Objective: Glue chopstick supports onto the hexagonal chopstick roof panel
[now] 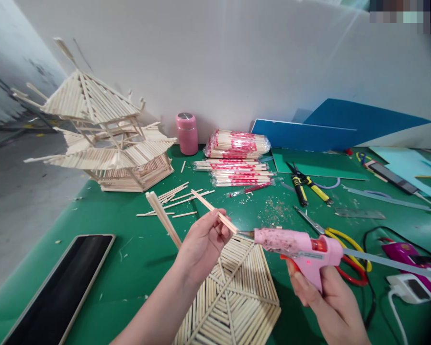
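Observation:
Between the fingers of my left hand [207, 235] is a pair of thin wooden sticks [208, 205], slanting down to the right. My right hand [325, 297] is wrapped round the handle of a pink hot glue gun [290, 244], with fingers by its orange trigger. The gun's nozzle is at the near end of the sticks; whether glue is coming out I cannot tell. Below both hands lies a many-sided stick panel [237, 297], partly hidden by my left arm. A bundle of sticks [161, 215] rises at a slant from behind my left wrist.
A stick pagoda model [107, 139] stands back left, near a pink flask [187, 134]. Wrapped chopstick packs [237, 146], pliers [303, 184], scissors [316, 225] and blue boards [309, 136] lie behind. A dark-screened tablet [57, 292] is at left; a white charger [407, 287] and cables at right.

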`<state>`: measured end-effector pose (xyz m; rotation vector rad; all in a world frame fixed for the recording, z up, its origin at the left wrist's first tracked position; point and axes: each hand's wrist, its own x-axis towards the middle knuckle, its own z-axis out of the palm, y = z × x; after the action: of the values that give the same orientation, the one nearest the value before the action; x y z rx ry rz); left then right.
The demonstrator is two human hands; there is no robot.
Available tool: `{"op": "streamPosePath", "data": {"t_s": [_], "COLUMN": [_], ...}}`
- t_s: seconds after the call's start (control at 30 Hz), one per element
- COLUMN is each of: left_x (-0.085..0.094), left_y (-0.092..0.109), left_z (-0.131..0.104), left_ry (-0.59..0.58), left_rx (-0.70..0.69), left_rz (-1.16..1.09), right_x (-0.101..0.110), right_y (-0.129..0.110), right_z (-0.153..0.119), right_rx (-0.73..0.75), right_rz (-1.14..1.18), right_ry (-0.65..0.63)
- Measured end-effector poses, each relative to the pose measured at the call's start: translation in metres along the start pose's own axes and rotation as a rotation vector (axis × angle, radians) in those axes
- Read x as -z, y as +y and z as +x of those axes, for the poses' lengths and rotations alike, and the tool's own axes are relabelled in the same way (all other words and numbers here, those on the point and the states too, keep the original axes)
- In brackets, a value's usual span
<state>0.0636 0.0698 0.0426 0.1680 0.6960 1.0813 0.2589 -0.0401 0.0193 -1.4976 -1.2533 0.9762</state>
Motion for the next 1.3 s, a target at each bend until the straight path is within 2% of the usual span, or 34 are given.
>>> {"op": "streamPosePath", "data": {"t_s": [0.3,0.77,1.0,1.17,1.3], "left_x": [-0.002,0.001,-0.001,0.0,0.001], "left_y": [0.001,0.001,0.0,0.0,0.0], "left_z": [0.0,0.0,-0.002,-0.001,0.0], "left_ry": [0.029,0.008,0.029,0.033,0.032], "left_rx": [0.001,-0.004,0.007,0.007,0.005], "left_rz": [0.016,0.011,0.011,0.012,0.015], "right_x": [-0.003,-0.004,-0.005,-0.004,-0.007], "right_y": [-0.006,-0.009,-0.008,-0.007,-0.011], "right_z": [0.0,0.001,0.001,0.0,-0.001], "right_rx": [-0.042,-0.015,-0.037,-0.009,-0.05], "right_rz": [0.013,0.009,0.02,-0.013,0.0], "right_ry": [0.03,-0.006,0.06,0.029,0.04]}}
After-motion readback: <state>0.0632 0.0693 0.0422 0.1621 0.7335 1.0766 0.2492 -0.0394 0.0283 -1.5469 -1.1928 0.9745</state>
